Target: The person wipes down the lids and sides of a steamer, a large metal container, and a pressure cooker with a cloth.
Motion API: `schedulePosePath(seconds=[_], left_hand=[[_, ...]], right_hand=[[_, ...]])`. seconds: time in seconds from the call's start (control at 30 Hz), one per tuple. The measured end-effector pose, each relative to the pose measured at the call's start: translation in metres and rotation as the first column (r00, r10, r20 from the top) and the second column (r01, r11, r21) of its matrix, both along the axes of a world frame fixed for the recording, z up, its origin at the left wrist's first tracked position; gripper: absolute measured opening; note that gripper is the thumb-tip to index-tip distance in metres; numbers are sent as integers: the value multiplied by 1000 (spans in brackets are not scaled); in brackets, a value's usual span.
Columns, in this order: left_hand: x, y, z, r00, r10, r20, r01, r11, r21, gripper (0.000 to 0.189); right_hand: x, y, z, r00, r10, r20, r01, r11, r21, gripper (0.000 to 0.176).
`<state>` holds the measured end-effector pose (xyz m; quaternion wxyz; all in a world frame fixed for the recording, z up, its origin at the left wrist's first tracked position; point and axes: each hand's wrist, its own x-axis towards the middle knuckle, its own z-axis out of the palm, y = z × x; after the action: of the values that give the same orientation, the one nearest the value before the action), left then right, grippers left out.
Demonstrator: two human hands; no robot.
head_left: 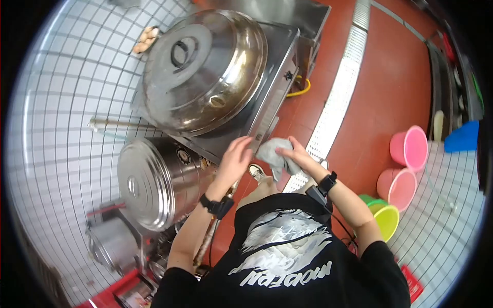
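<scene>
Fingers of my right hand (300,156) bunch a grey cloth (270,153), which hangs just left of them, touching the steel table's (281,49) front corner. My left hand (233,160), fingers loosely bent and holding nothing, rests on that edge beside the cloth. Beyond it sits the domed lid (205,72). To the right, red floor (380,92) lies open.

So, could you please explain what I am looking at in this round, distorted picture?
It is one picture from a wide-angle camera worn on a person's head, looking down, so the edges bend. The black T-shirt at the bottom is the wearer's own. Their right hand grips a grey cloth. The left hand lies open at the edge of a steel cooker. On it sits a big domed lid, and beside it stands a lidded steel pot. Pink buckets stand on the red floor.
</scene>
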<state>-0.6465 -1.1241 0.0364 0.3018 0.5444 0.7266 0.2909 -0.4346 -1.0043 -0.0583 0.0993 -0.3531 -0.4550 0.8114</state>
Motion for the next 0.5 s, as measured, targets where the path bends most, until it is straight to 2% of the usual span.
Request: schedulePosePath(seconds=[0.03, 0.07, 0.13, 0.2, 0.27, 0.33, 0.4, 0.47, 0.5], left_hand=[[-23, -15, 1, 963, -69, -261, 73, 997, 6, 36], [-47, -29, -5, 939, -155, -308, 150, 988, -40, 40], [-75, -44, -16, 904, -263, -336, 237, 964, -118, 48], [-83, -47, -21, 841, -407, -355, 353, 912, -209, 53], [-90, -40, -21, 744, -558, -368, 474, 828, -298, 58], [-92, -37, -15, 707, -635, -311, 497, 759, -420, 64], [-94, -29, -11, 668, -702, -245, 541, 685, -487, 66], [-94, -23, -9, 655, -720, -231, 535, 657, -531, 68], [-95, -23, -9, 634, -738, -232, 546, 639, -542, 69]], right_hand=[[-13, -1, -4, 985, -167, 35, 165, 985, 51, 51], [-27, 2, -9, 942, -329, 64, 321, 941, 108, 51], [-59, 27, 5, 829, -556, -60, 557, 830, 0, 54], [-91, 51, -3, 770, -635, -63, 637, 761, 125, 58], [-131, 59, -16, 685, -729, -8, 679, 634, 371, 65], [-163, 71, -66, 576, -796, -185, 776, 460, 432, 72], [-165, 71, -70, 562, -813, -154, 757, 431, 491, 72], [-155, 56, -55, 636, -764, -105, 734, 558, 387, 67], [-154, 41, -56, 620, -781, -82, 750, 558, 355, 62]])
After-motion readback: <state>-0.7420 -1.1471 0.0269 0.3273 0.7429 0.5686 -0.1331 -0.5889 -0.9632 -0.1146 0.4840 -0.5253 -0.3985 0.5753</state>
